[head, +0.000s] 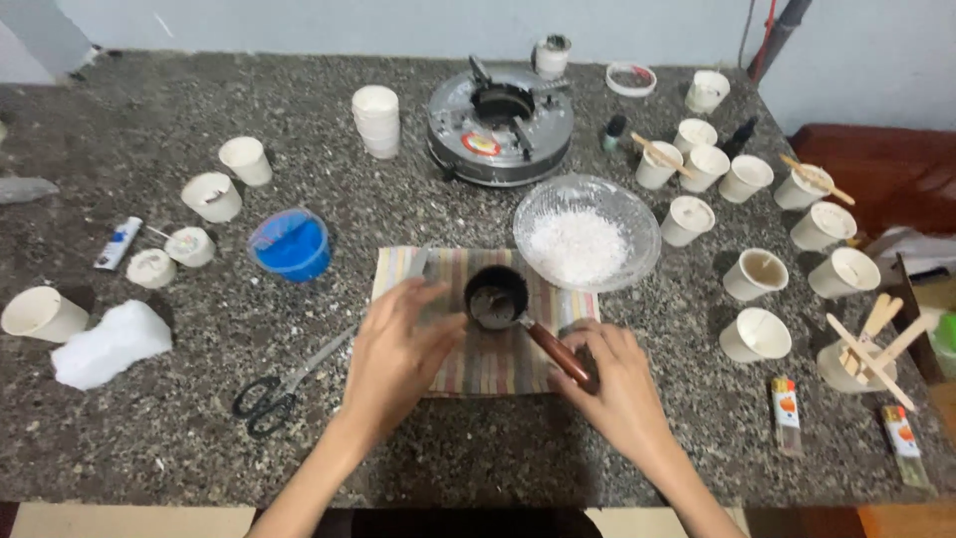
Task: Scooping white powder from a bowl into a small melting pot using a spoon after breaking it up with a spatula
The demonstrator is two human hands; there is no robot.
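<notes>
A small dark melting pot with a brown wooden handle rests on a striped cloth at the middle of the stone table. My right hand grips the end of that handle. My left hand lies flat on the cloth just left of the pot, fingers spread, its fingertips close to the pot's rim. Behind the pot stands a clear glass bowl of white flakes.
A small gas burner sits at the back. Several white paper cups and wooden sticks crowd the right side, with two lighters. On the left are a blue tub, scissors, more cups and a white bag.
</notes>
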